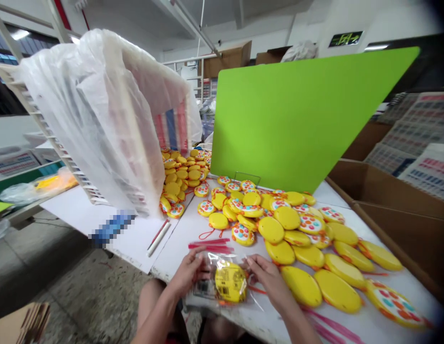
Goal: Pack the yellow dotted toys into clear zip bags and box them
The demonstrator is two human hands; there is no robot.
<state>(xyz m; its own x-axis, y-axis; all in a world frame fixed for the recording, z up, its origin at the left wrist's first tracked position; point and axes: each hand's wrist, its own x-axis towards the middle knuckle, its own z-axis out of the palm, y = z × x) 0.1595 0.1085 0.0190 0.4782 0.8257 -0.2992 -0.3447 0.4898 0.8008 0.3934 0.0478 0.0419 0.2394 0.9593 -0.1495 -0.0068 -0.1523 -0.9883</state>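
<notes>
Here, bottom centre, my left hand (190,271) and right hand (262,271) pinch opposite sides of a clear bag (211,260), probably keeping it steady around the yellow toy (230,282). Loose toys (271,230) heap centre-right, likely for easy reach.

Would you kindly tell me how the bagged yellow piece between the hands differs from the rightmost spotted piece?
The bagged yellow piece is inside a clear bag; the spotted piece lies loose. The bagged yellow piece shows printed markings, the spotted piece coloured dots on white. Both show yellow.
</notes>
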